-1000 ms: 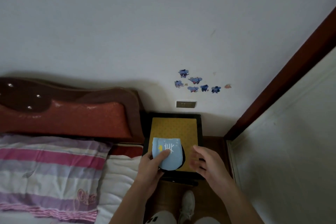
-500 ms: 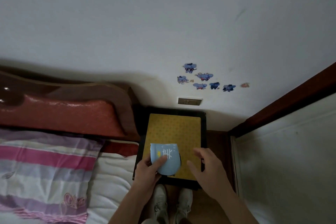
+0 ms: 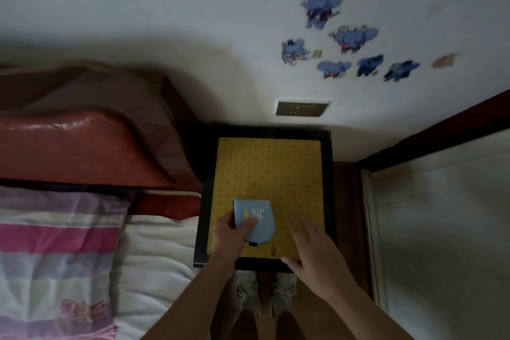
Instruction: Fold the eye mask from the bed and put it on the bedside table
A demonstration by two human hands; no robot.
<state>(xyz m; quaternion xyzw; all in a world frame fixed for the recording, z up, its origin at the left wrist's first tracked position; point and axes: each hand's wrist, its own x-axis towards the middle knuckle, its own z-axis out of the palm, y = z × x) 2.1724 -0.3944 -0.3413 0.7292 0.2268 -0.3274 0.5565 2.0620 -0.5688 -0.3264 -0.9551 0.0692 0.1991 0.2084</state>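
The folded light-blue eye mask [image 3: 259,222], with a white pattern and a yellow spot, is over the near part of the bedside table [image 3: 269,171], a black table topped with a yellow mat. My left hand [image 3: 233,232] pinches the mask's left edge, thumb on top. I cannot tell whether the mask rests on the mat. A dark strap end pokes out below the mask. My right hand [image 3: 313,248] hovers spread out over the table's near right corner, holding nothing.
The bed [image 3: 154,246] with white bedding and a striped pink-purple pillow [image 3: 55,251] lies left of the table, under a red padded headboard [image 3: 82,143]. A wall socket [image 3: 302,109] and blue stickers are above. A white door [image 3: 441,229] stands right. My shoes [image 3: 266,292] are below.
The view has closed in on the table. My left hand has carried the mask a little farther over the mat; my right hand has spread out beside it.
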